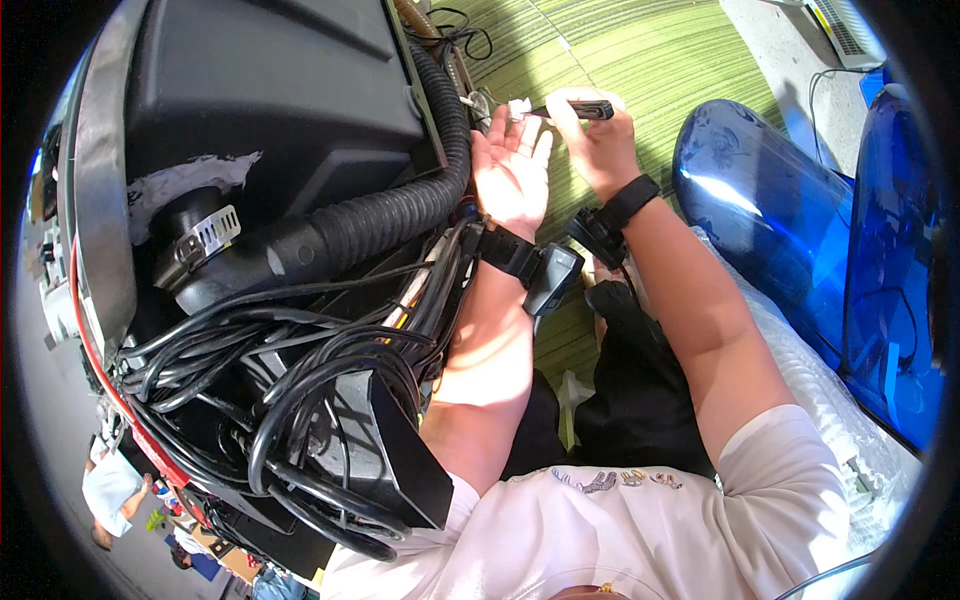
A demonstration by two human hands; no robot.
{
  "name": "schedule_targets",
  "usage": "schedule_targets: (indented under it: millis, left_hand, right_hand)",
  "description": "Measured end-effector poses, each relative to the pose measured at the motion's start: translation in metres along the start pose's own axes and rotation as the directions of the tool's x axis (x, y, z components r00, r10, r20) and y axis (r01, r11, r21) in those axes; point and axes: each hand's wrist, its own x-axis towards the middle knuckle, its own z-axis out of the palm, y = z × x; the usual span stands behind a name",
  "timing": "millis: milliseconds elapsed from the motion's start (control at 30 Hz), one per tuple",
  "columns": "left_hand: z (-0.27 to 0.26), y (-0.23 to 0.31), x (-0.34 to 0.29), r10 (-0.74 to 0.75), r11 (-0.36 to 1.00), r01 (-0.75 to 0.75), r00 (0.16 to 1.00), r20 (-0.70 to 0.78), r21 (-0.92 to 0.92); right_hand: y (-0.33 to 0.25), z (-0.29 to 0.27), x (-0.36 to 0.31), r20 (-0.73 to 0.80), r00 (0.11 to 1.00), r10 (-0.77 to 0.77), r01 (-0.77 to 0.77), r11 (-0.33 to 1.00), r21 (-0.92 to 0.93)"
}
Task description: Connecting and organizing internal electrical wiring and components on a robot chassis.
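My left hand is palm up beside the ribbed black hose, its fingers stretched out and apart. A small white piece, perhaps a connector, is at its fingertips; I cannot tell whether it rests on them. My right hand is closed round a black pen-like tool. The tool's thin end points left at the white piece, close to it or touching. Both wrists wear black straps with small devices, the left one larger.
To my left stands a big black housing with a ribbed hose and a bundle of black cables. Blue glossy curved panels lie at right, beside bubble wrap. Green striped carpet covers the floor. Another person is far left.
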Motion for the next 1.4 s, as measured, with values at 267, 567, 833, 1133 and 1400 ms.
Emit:
schedule_targets:
  millis: [267,567,833,1133,1400]
  left_hand:
    - [0.002,-0.001,-0.001,-0.009,1.000,0.009,1.000,0.003,-0.007]
    - [0.002,0.000,-0.001,0.000,1.000,0.000,1.000,-0.006,-0.004]
    - [-0.002,0.000,0.000,0.004,1.000,-0.004,1.000,0.006,-0.017]
    - [0.002,0.000,-0.001,0.000,1.000,0.000,1.000,-0.001,0.013]
    - [-0.004,-0.001,0.001,-0.020,1.000,0.019,0.998,0.066,0.025]
  right_hand:
    - [0.011,-0.001,-0.003,0.066,0.998,0.009,-0.002,0.994,-0.110]
    - [0.007,-0.003,-0.002,0.100,0.987,-0.128,0.150,0.955,-0.256]
    - [0.006,-0.003,-0.002,0.106,0.991,-0.085,0.108,0.965,-0.237]
    - [0.004,-0.004,-0.004,0.096,0.995,0.015,0.003,0.984,-0.178]
    - [0.007,-0.007,-0.004,0.060,0.992,-0.109,0.120,0.965,-0.233]
